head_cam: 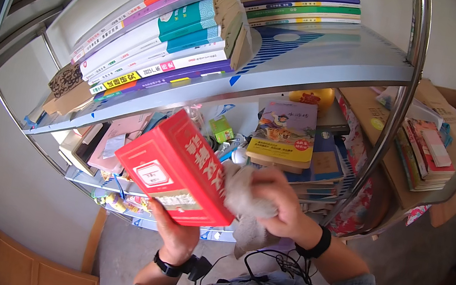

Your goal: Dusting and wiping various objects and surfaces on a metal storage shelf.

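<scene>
A thick red hardcover book (170, 169), probably a dictionary, is tilted in front of the shelves, its cover and spine bearing writing. My left hand (176, 230) grips it at the lower edge, thumb on the cover and the other fingers hidden underneath. In my right hand (279, 202) is a bunched grey cloth (245, 190), which lies against the book's spine side, with a loose end hanging below. Whether the cloth presses on the book I cannot tell.
Stacked books (159, 42) and a flatter pile (303, 4) occupy the upper metal shelf (313, 53). Below are a purple-and-yellow book (284, 131), a small green box (221, 129) and a yellow round object (313, 98). Right of the chrome post (385, 136), books (425, 156) lie on cardboard. Black cables (280, 262) hang before me.
</scene>
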### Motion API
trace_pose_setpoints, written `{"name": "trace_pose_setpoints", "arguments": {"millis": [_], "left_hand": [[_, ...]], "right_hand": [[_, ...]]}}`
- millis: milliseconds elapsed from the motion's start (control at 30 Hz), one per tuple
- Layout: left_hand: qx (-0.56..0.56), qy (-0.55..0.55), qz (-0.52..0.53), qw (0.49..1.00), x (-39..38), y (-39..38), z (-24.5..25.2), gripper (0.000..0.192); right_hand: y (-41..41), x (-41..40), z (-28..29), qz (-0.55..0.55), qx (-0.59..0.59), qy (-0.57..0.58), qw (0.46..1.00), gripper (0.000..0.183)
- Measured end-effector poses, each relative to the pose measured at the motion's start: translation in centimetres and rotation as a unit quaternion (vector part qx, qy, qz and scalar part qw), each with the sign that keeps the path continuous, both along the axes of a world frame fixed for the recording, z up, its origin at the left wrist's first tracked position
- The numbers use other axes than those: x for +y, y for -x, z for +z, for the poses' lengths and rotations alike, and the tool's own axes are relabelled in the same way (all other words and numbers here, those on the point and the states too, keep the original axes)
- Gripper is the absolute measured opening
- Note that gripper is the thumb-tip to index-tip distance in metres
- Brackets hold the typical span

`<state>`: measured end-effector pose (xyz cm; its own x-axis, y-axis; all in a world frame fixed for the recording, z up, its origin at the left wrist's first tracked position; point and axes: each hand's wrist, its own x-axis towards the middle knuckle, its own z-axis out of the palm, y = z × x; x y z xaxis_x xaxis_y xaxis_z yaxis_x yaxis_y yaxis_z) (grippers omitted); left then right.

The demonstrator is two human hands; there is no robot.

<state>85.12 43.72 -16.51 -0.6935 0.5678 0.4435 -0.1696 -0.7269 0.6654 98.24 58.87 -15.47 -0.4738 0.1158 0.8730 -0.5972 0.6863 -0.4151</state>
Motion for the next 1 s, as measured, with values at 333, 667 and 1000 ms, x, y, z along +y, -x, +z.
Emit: {"name": "trace_pose_setpoints", "arguments": {"millis": [333, 667, 1000], "left_hand": [[0.106, 0.211, -0.175, 0.956, 0.0, -0.9, -0.5, 0.072], [0.190, 0.191, -0.132, 0.954, -0.9, 1.6, 6.7, 0.105], [0.084, 0.130, 0.051, 0.987, 0.1, -0.5, 4.1, 0.064]], "right_hand": [[0.5, -0.6, -0.4, 0.086, 0.103, 0.398, 0.907, 0.091], [-1.9, 3.2, 3.2, 0.169, -0.074, 0.416, 0.891, 0.082], [-3.0, 3.7, 5.0, 0.087, -0.067, 0.250, 0.962, 0.047]]}}
